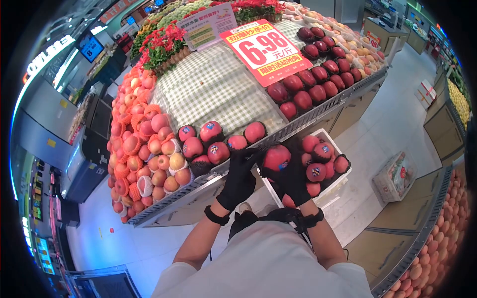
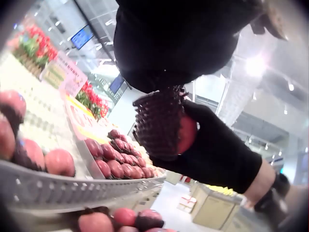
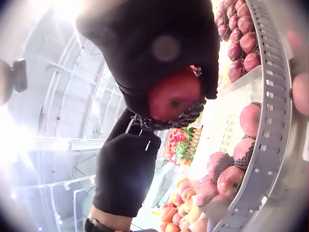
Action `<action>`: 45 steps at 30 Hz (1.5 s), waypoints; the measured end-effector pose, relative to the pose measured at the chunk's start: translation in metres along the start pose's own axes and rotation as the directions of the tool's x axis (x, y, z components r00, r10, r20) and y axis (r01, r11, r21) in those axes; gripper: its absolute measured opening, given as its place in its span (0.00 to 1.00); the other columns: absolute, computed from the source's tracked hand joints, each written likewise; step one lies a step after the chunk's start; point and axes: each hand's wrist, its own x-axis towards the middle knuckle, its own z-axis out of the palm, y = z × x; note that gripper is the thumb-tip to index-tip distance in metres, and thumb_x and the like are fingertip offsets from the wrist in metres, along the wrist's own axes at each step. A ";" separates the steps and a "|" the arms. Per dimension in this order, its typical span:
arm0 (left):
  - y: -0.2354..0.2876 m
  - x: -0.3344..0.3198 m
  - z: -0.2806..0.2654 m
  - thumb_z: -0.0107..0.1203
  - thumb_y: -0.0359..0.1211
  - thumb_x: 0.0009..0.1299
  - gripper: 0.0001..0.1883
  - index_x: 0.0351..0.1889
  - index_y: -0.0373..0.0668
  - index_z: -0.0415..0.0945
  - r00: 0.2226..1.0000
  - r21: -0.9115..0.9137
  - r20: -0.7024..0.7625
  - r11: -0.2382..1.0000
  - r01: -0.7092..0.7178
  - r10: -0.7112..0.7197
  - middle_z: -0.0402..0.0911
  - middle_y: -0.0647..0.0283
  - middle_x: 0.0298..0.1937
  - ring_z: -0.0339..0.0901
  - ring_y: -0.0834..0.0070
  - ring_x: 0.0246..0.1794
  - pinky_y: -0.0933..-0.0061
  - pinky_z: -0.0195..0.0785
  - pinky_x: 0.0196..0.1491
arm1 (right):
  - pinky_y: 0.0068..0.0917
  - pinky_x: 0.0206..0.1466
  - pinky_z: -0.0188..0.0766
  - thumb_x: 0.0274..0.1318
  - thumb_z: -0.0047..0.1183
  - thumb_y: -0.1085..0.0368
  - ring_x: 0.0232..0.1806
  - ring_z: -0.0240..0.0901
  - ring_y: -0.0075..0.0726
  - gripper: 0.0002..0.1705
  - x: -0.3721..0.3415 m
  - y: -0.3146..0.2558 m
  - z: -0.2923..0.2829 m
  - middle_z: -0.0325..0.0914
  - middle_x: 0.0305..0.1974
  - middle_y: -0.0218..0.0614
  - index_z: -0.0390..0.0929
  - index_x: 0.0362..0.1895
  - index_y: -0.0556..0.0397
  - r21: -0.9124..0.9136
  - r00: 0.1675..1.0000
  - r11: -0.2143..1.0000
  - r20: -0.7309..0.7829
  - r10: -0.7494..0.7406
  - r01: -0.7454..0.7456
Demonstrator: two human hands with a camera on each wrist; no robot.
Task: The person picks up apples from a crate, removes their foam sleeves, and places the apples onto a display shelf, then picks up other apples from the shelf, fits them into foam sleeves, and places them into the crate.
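Slotted rim (image 3: 273, 111) near apple (image 1: 276, 157), right fingers (image 3: 209, 79) curled round it, left fingers (image 3: 147, 140) pinching netting (image 2: 157, 126).

At my 12 o'clock, the red apple (image 1: 276, 157), blue-stickered, sits in my right hand (image 1: 293, 180), partly in black net (image 2: 158, 124).

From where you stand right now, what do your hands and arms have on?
My left hand and right hand wear black gloves. Black bands circle both wrists, and short, pale sleeves leave my forearms uncovered.
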 end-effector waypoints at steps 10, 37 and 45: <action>-0.005 0.002 0.008 0.71 0.30 0.54 0.47 0.72 0.39 0.58 0.995 0.005 0.029 0.995 0.097 -0.098 0.65 0.44 0.69 0.64 0.48 0.69 0.53 0.59 0.70 | 0.35 0.59 0.72 0.40 0.75 0.61 0.56 0.73 0.42 0.46 -0.002 -0.042 0.008 0.72 0.57 0.45 0.63 0.63 0.58 0.034 0.987 0.999 0.160 -0.011 0.006; -0.084 -0.057 -0.011 0.77 0.33 0.48 0.42 0.64 0.48 0.70 0.973 -0.234 -0.082 0.953 0.191 -0.215 0.71 0.53 0.61 0.70 0.54 0.63 0.56 0.66 0.64 | 0.31 0.53 0.73 0.45 0.69 0.67 0.54 0.73 0.35 0.41 0.038 -0.007 0.042 0.72 0.58 0.39 0.67 0.66 0.50 -0.169 0.898 0.984 0.439 0.017 0.064; -0.120 -0.064 -0.021 0.75 0.35 0.49 0.45 0.68 0.53 0.68 0.993 -0.289 0.010 0.950 0.114 -0.117 0.66 0.49 0.66 0.64 0.49 0.67 0.54 0.64 0.67 | 0.47 0.69 0.65 0.36 0.72 0.70 0.68 0.61 0.59 0.62 0.051 -0.015 0.100 0.60 0.69 0.51 0.50 0.76 0.44 -0.119 0.599 0.943 0.795 -0.097 0.311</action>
